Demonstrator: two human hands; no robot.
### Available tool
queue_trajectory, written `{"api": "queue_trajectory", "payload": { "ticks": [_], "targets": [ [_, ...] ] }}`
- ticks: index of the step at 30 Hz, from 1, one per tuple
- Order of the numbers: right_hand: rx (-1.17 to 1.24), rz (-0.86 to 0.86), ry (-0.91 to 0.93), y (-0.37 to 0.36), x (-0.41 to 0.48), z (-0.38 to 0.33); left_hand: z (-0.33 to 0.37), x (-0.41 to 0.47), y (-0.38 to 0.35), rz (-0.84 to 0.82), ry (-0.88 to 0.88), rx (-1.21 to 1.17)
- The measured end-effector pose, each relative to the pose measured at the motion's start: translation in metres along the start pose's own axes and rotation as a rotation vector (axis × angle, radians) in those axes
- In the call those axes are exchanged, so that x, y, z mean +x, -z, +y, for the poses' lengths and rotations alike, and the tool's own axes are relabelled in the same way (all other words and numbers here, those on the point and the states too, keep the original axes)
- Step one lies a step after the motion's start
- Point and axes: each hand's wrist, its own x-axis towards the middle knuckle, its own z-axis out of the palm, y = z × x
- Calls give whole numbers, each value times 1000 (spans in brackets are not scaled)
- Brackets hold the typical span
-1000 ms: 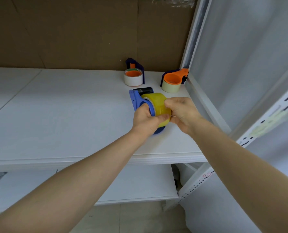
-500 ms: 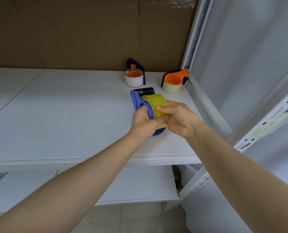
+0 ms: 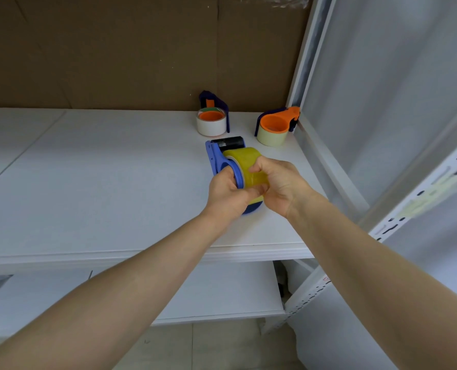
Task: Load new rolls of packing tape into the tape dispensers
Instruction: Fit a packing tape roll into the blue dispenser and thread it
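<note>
Both hands curl tight: the left hand [image 3: 228,192] grips the blue dispenser [image 3: 216,158], the right hand [image 3: 278,185] grips its yellow roll [image 3: 244,158] (over the white shelf [image 3: 88,182]).

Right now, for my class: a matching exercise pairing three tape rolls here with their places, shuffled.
Column A:
1. yellow tape roll in blue plastic dispenser
2. white tape roll with orange core
3. cream tape roll in orange plastic dispenser

Column B:
a. beside the white metal post
b. held between left hand and right hand
c. at the back, further left

Pairs: 1-b; 2-c; 3-a
</note>
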Motion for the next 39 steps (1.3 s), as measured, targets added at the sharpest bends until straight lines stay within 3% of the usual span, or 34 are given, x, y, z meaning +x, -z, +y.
{"api": "queue_trajectory", "payload": {
  "ticks": [5,11,19,26,39],
  "targets": [
    [30,-27,37,4,-3,3,0,-1,1,-6,-12,-5],
    [61,56,-1,-1,-3,0,-1,-2,-3,7,-23,11],
    [84,-32,84,2,-1,12,3,-4,3,-24,-23,-66],
    [141,112,-8,-4,-1,8,4,-4,4,-29,-21,-103],
    [254,81,-11,-4,-3,9,4,-6,5,-24,-14,-129]
  ]
}}
